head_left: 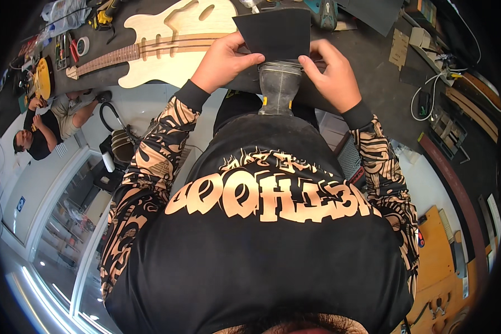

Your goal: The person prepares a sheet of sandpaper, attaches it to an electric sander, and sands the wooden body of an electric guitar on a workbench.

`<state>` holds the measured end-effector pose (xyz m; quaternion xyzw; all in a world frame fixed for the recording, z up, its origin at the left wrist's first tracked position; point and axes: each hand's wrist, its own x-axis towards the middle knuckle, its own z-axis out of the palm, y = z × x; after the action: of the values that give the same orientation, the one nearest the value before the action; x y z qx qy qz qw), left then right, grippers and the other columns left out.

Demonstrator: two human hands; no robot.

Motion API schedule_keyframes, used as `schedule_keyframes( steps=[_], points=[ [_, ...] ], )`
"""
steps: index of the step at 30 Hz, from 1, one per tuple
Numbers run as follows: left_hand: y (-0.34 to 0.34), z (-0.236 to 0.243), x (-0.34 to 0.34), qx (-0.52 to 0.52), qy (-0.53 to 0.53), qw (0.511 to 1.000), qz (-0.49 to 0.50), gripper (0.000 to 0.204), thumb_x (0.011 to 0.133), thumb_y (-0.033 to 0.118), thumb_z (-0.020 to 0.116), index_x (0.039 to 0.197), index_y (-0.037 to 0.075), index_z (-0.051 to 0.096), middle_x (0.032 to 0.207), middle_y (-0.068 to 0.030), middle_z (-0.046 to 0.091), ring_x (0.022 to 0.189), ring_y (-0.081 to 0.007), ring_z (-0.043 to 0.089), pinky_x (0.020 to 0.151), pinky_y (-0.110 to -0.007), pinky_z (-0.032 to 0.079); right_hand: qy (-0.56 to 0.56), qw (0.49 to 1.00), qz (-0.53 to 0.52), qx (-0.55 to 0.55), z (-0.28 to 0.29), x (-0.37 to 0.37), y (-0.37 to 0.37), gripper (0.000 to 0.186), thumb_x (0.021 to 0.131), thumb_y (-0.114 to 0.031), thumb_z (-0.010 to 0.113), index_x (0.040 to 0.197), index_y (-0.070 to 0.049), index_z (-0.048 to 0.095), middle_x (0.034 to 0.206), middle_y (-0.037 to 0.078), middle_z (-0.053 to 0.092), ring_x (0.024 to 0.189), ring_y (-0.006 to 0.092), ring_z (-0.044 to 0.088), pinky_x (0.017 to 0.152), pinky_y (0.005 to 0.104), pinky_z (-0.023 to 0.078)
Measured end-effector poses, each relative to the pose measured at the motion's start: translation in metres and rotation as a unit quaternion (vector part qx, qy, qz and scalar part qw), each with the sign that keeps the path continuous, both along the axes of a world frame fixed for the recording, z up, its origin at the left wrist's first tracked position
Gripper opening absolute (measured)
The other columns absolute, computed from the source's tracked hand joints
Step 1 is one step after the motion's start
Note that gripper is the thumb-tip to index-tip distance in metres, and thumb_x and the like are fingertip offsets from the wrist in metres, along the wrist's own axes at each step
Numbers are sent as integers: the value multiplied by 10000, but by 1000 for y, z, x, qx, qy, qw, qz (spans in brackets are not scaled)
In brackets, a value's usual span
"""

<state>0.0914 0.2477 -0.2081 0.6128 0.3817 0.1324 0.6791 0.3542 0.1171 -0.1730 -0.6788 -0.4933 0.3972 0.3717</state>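
Pinching a dark sandpaper sheet (273,34) by its lower corners, our left hand (225,61) and right hand (331,75) close on it. Below sits what looks like a sander (278,86); an unfinished guitar (161,42) lies just left, crowding that side.

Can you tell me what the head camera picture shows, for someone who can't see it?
Both hands, left hand and right hand, hold a dark sheet over a grey power tool at a workbench. An unfinished pale wooden guitar lies on the bench to the left.
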Motion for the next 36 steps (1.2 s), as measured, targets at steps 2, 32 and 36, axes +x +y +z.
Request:
schedule_keyframes(
  steps=[2, 32, 36],
  points=[
    [0, 0, 2, -1, 4, 1000, -7, 357, 971, 85, 885, 1285, -25, 758, 1141, -74, 815, 999, -131, 759, 919, -302, 625, -69, 996, 53, -2, -3, 5, -5, 263, 1025, -210, 812, 1102, 0, 674, 1001, 103, 715, 857, 246, 723, 778, 367, 595],
    [19, 19, 27, -84, -9, 994, -73, 382, 998, 192, 895, 1300, -16, 787, 1161, -63, 834, 1021, -125, 772, 942, -322, 626, -71, 995, 68, -28, -4, 11, -18, 220, 1024, -178, 797, 1035, 20, 701, 960, 166, 744, 810, 341, 714, 757, 419, 582],
    [19, 12, 28, -51, -2, 994, -98, 303, 1017, 242, 883, 1184, -8, 852, 1076, -49, 856, 987, -111, 762, 874, -301, 608, -77, 993, 73, -42, -3, 12, -17, 214, 1026, -178, 792, 1057, 21, 717, 992, 168, 762, 849, 343, 738, 786, 409, 606]
  ],
)
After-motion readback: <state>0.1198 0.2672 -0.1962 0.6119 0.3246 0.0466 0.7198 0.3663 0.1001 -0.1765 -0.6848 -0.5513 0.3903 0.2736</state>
